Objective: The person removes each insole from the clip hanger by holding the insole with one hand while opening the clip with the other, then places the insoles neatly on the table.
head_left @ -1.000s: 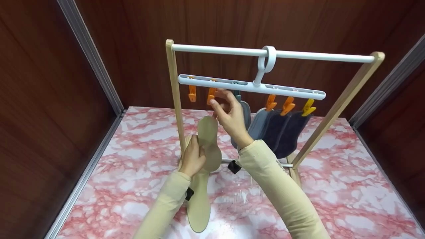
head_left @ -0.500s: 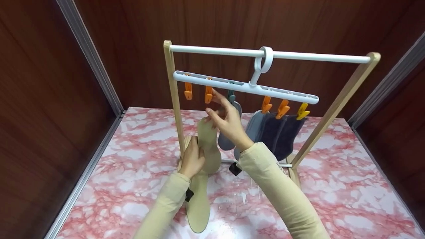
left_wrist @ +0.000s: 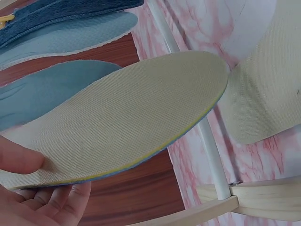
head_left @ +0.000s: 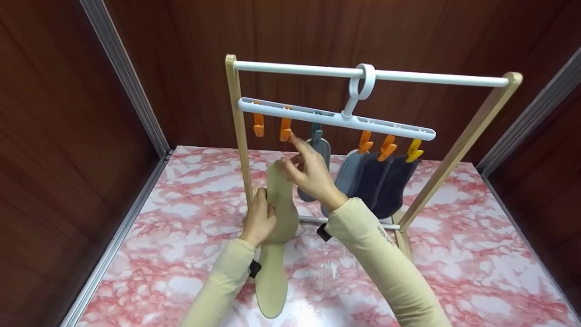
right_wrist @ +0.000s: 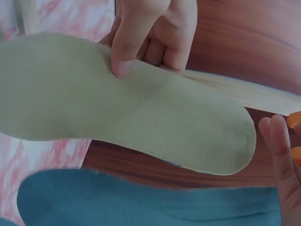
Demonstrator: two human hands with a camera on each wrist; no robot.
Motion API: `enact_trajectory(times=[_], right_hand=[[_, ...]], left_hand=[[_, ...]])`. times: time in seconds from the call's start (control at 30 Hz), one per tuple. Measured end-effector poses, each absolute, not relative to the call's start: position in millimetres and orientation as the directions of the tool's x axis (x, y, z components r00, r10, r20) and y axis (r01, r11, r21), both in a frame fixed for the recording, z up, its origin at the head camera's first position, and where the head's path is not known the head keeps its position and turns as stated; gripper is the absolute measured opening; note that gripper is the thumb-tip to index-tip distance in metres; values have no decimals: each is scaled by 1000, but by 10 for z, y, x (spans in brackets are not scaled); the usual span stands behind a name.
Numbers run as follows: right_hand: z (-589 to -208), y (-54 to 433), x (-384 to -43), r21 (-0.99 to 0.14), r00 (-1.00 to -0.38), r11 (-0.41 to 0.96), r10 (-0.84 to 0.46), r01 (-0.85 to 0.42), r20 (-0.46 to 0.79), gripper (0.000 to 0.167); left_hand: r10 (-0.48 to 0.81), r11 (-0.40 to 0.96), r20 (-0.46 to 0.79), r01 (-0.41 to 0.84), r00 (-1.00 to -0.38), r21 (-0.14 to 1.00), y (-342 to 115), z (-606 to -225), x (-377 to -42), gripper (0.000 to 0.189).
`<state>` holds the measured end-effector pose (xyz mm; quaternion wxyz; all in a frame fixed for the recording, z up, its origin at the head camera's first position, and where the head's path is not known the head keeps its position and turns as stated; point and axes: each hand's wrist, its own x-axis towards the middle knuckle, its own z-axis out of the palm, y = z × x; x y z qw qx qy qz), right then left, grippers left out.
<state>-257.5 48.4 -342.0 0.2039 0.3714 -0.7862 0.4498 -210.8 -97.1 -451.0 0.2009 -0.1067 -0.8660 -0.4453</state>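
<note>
My left hand (head_left: 259,219) holds a beige insole (head_left: 282,204) by its edge, thumb on the mesh face and fingers behind, as the left wrist view shows. The insole stands roughly upright, its narrow end on top. By that end is my right hand (head_left: 313,170), its index fingertip close to the second orange clip (head_left: 285,130); whether it touches the clip I cannot tell. In the right wrist view, the extended fingers (right_wrist: 277,141) stand just off the insole's tip, holding nothing. A second beige insole (head_left: 271,286) lies on the table.
A white clip hanger (head_left: 327,117) hangs tilted from the rail (head_left: 295,69) of a wooden-sided stand. Its leftmost orange clip (head_left: 258,126) holds nothing. A teal clip (head_left: 317,131) and clips on the right hold blue and dark insoles (head_left: 388,186). Marbled table (head_left: 181,254) below, wood-look walls around.
My right hand let go of the second orange clip and came down slightly towards the insole's top. The hanger swung a little left, its right end lower. My left hand shifted slightly left with the insole.
</note>
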Motion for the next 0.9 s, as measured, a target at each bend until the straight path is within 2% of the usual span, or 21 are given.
enact_trajectory(times=[0.2,0.4,0.6,0.9], right_hand=[[-3469,503,-2536,-516,-612,333,-374,-790,697,45],[-3556,527,-2483,-553,-652,345,-384,-758,654,31],[-3608,597,-2428,-550,-663,371,-416,-748,622,20],[-3659,721,-2390,-654,-734,340,-398,-676,551,18]], left_hand=[[-18,536,391,321,-920,780,-1028,-4476,-2062,26],[-11,520,370,311,-929,796,-1079,-4485,-2025,24],[-12,517,310,259,-951,816,-1097,-4511,-1987,23],[-15,499,100,79,-995,863,-1135,-4554,-1931,26]])
